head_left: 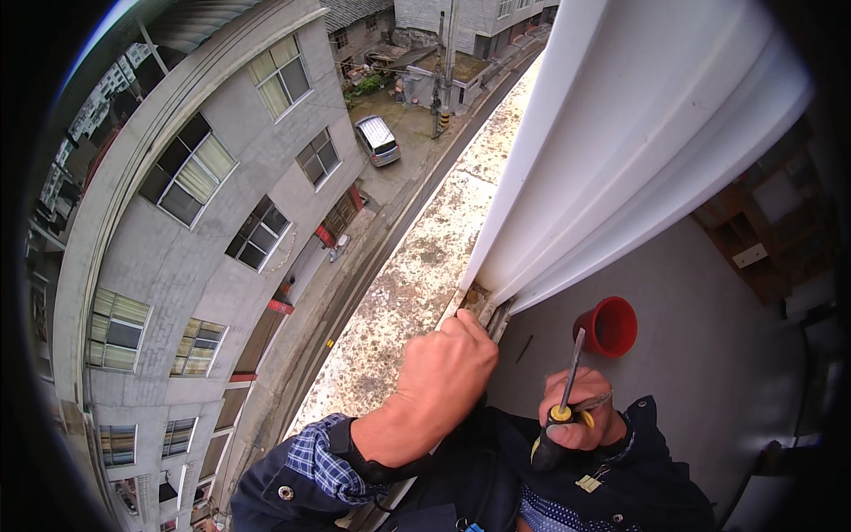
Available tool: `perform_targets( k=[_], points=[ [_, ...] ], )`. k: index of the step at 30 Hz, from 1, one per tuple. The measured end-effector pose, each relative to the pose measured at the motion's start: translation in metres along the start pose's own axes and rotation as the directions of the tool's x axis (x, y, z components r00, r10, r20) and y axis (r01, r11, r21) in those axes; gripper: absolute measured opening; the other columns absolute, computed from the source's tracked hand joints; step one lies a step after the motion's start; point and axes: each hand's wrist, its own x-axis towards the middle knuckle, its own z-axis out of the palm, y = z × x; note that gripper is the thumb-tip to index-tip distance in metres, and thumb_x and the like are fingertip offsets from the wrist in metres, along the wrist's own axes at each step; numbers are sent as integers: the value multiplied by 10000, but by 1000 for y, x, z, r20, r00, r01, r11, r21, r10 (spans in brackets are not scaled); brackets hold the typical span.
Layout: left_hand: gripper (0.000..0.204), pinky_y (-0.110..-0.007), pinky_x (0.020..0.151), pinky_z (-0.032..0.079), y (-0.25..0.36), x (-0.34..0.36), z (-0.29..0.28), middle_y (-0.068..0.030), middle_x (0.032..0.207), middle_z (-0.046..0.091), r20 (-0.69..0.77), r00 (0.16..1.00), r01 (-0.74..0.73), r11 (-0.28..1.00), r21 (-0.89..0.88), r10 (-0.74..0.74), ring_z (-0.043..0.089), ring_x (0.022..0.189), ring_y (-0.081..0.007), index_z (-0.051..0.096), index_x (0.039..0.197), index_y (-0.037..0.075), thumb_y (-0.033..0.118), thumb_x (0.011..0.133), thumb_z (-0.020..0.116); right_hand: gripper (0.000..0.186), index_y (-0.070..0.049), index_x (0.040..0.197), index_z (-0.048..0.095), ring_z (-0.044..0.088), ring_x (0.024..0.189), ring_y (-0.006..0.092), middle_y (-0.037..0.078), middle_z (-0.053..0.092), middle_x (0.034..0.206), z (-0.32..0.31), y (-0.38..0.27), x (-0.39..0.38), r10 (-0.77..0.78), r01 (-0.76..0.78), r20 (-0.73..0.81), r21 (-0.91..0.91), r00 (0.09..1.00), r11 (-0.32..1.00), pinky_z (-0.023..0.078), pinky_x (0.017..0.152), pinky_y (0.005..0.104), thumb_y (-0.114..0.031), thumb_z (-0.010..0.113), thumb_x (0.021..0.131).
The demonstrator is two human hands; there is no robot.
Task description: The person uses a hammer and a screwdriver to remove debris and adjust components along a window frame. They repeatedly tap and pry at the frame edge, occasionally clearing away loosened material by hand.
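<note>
My left hand (443, 377) rests at the lower corner of a white window frame (496, 253), closed, its knuckles up. Its fingertips are hidden, so whatever they pinch or press there is out of sight. Beside the hand, the window track (479, 297) looks dirty and brown. Lower right, my right hand (603, 430) is closed around a screwdriver (548, 450) with a black and yellow handle, its metal shaft pointing up. A second dark, thin metal piece (594, 402) sticks out between the same fingers; its kind is unclear.
A red bucket (612, 326) stands on the grey indoor floor (700, 355), near a thin dark stick (525, 348). Outside, a stained ledge (425, 257) runs along the window, high above a street with a silver car (378, 142). Wooden furniture (753, 239) stands at right.
</note>
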Motion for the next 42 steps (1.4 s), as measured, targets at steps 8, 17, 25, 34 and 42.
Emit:
perform_targets(
  k=[8,17,25,34,42],
  points=[
    [227,-294,421,503,-5,-17,-5,-68,704,599,-104,993,-57,998,20,59,659,560,-162,644,1027,-111,52,873,616,141,-30,768,675,564,513,236,59,616,632,2,2,3,-20,20,-6,11,1000,1000,423,509,331,-146,749,738],
    [322,-264,436,428,0,-16,5,1,682,522,-201,971,-79,967,242,130,551,591,-118,704,1121,-105,75,854,675,153,-31,764,671,550,503,235,56,606,626,4,3,7,-26,26,5,19,1000,999,411,502,335,-157,754,741],
    [429,-267,459,430,7,-13,16,-33,727,536,-177,974,-74,936,343,142,558,637,-149,659,1228,-122,64,843,633,167,-30,768,671,543,503,235,56,600,623,5,1,9,-8,7,5,21,1000,1000,406,505,337,-174,754,749],
    [366,-259,411,414,-1,-20,6,-9,668,509,-185,969,-127,971,204,165,538,586,-125,679,1173,-142,50,860,691,168,-32,766,670,551,508,238,56,610,630,6,1,8,-6,6,8,26,1000,1000,412,511,336,-178,752,754],
    [413,-264,428,440,7,-13,11,-40,704,552,-181,972,-101,961,258,151,548,583,-139,662,1202,-145,56,841,654,165,-35,765,669,553,503,241,54,609,628,6,-1,9,-8,8,16,18,1000,1000,415,510,337,-176,753,749]
  ],
)
